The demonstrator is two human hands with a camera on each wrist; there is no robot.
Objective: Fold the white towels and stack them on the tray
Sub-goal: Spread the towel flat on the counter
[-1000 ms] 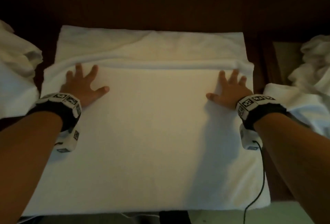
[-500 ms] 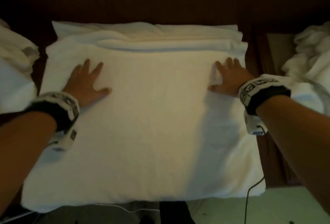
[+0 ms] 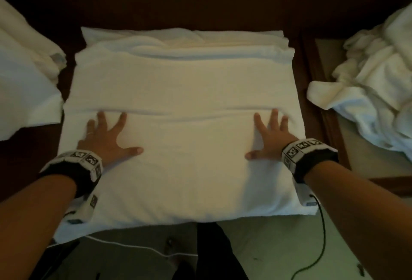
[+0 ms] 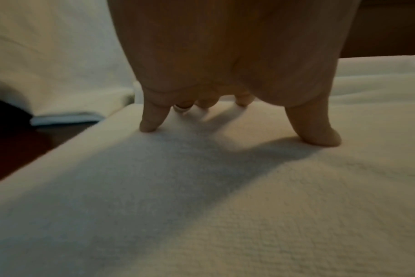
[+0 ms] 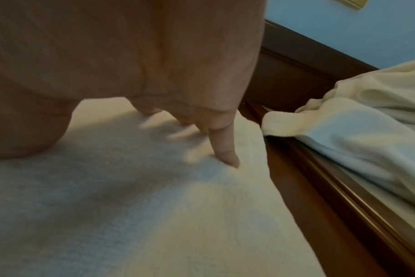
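Pressing towel [image 3: 185, 92] flat with left hand [image 3: 107, 139] and right hand [image 3: 270, 137], fingers spread, holding nothing, to smooth layers. Centred between left pile [image 3: 24, 79] and right heap [image 3: 367, 83]; tray not identifiable.

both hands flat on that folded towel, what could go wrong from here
1. The left hand and right hand only press on the folded towel; a ridge lies by the fingertips, so more smoothing may set a crease.
2. The towel's near edge overhangs the dark table; a pull toward the person could drag it off.
3. The crumpled towels lie close on the right and could snag during the next fold.
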